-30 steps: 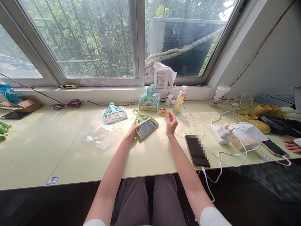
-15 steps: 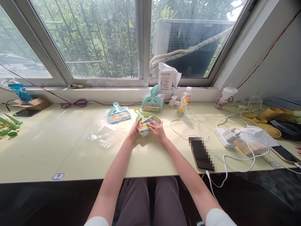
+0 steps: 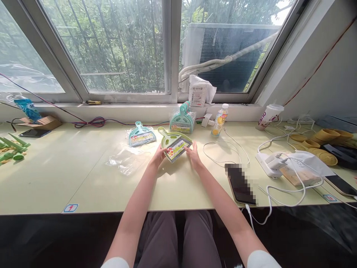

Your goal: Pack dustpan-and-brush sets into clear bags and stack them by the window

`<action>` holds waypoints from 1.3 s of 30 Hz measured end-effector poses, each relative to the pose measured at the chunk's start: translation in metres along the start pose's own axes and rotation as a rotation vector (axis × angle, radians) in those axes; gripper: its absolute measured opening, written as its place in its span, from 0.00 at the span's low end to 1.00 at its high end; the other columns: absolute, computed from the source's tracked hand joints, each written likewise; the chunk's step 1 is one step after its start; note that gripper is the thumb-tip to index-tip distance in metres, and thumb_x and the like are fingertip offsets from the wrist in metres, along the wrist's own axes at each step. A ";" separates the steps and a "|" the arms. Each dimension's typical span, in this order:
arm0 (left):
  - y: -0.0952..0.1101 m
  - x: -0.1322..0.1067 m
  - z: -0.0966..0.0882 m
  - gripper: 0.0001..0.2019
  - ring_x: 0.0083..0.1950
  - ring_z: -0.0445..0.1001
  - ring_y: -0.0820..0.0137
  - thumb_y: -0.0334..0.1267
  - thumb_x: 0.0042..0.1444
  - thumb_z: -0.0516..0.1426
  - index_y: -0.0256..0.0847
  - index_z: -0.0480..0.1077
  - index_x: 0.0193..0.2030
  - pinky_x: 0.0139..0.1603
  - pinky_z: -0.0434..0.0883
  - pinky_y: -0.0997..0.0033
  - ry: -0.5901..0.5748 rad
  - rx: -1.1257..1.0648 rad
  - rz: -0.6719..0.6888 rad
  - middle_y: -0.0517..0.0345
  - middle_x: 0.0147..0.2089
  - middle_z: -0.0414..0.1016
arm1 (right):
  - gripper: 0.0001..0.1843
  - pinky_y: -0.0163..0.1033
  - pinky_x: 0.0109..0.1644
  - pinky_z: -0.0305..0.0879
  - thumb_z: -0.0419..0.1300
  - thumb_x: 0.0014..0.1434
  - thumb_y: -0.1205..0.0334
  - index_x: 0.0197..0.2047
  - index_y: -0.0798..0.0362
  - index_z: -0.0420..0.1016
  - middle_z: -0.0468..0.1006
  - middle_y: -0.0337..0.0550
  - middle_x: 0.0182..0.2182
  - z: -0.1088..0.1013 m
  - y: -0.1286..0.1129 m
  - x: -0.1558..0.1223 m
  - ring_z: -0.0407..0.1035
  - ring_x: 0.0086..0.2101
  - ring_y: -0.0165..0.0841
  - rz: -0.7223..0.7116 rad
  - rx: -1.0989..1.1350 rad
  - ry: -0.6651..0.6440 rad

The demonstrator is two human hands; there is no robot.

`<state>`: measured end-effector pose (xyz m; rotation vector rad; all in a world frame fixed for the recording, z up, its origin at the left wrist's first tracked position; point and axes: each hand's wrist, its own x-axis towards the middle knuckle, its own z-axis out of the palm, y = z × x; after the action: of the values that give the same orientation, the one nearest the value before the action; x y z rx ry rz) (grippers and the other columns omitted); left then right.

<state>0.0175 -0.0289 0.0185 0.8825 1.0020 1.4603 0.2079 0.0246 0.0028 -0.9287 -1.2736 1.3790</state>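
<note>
A green mini dustpan point(image 3: 169, 138) with a small brush point(image 3: 175, 153) nested in it is tilted above the table, its handle pointing up and left. A printed yellow-green label with a red picture crosses the brush. My left hand point(image 3: 159, 156) grips the lower left edge, thumb on the front. At the right edge my right hand point(image 3: 194, 155) pinches the set between thumb and fingers. Just left lies a blue dustpan set point(image 3: 141, 134) on clear plastic. Behind stands a bundle of teal dustpan sets point(image 3: 182, 120) in clear wrapping.
Crumpled clear plastic point(image 3: 122, 162) lies left of my arms. To the right are a drink bottle point(image 3: 219, 120), a phone point(image 3: 240, 184) on a white cable, a power strip point(image 3: 267, 165) and a paper cup point(image 3: 269, 117). A white package point(image 3: 198, 91) sits on the sill.
My right hand has slid from the label's front to the set's right edge, uncovering more of the label and brush. The left hand keeps its hold.
</note>
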 end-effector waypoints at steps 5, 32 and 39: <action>0.009 -0.005 -0.001 0.35 0.53 0.76 0.59 0.33 0.48 0.62 0.46 0.62 0.66 0.50 0.75 0.62 -0.109 0.132 0.009 0.50 0.56 0.75 | 0.18 0.51 0.54 0.75 0.70 0.50 0.59 0.42 0.51 0.71 0.82 0.47 0.43 0.006 0.009 0.004 0.78 0.45 0.42 0.198 0.272 -0.170; 0.013 -0.008 -0.024 0.30 0.74 0.53 0.60 0.23 0.46 0.53 0.47 0.72 0.57 0.76 0.37 0.50 0.376 0.741 0.431 0.54 0.68 0.65 | 0.16 0.48 0.46 0.79 0.71 0.46 0.68 0.40 0.54 0.76 0.83 0.47 0.41 -0.017 -0.003 0.009 0.79 0.41 0.41 0.193 0.208 -0.165; 0.019 -0.008 -0.020 0.29 0.73 0.53 0.59 0.22 0.44 0.55 0.50 0.74 0.53 0.75 0.41 0.52 0.305 0.678 0.441 0.55 0.67 0.66 | 0.16 0.49 0.45 0.79 0.70 0.46 0.68 0.40 0.54 0.77 0.84 0.46 0.40 -0.024 -0.008 0.010 0.79 0.40 0.41 0.184 0.109 -0.198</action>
<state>-0.0067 -0.0401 0.0285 1.4623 1.6613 1.6756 0.2301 0.0395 0.0080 -0.8683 -1.2684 1.7023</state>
